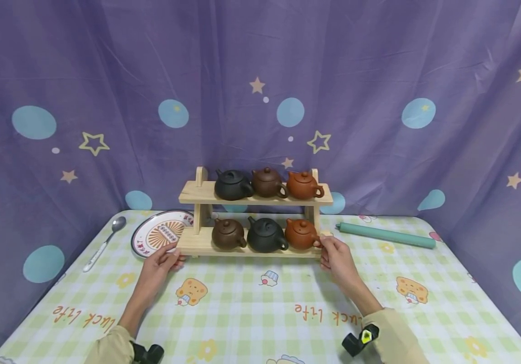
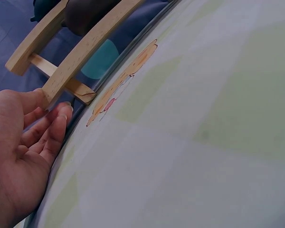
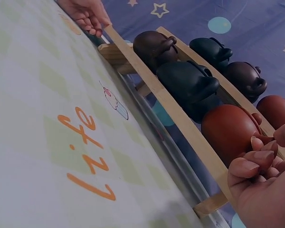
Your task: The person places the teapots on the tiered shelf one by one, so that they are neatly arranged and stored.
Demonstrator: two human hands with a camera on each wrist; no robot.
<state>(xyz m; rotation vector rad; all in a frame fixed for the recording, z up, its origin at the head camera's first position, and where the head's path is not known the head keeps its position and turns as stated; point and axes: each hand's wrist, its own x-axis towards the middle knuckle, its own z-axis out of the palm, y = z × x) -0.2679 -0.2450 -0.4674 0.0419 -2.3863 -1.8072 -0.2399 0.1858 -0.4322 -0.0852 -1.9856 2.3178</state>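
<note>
A two-tier wooden rack (image 1: 189, 242) stands at the back of the table with several small teapots on it. My left hand (image 1: 160, 262) pinches the left end of its lower board, thumb against the board's end (image 2: 61, 83). At the other end, my right hand (image 1: 340, 258) pinches the handle of an orange-brown teapot (image 1: 300, 234) on the lower tier. Fingers partly hide that handle (image 3: 262, 138). Beside it sit a black teapot (image 1: 266, 235) and a dark brown teapot (image 1: 227, 234). On the upper tier are black (image 1: 231, 186), dark brown (image 1: 267, 183) and orange-brown (image 1: 302, 186) teapots.
A patterned plate (image 1: 144, 242) lies left of the rack, partly behind it. Farther left is a spoon (image 1: 105, 245). To the right lies a green rod (image 1: 385, 235). A checked cloth (image 1: 242, 313) covers the table, and a purple curtain (image 1: 356, 60) hangs behind.
</note>
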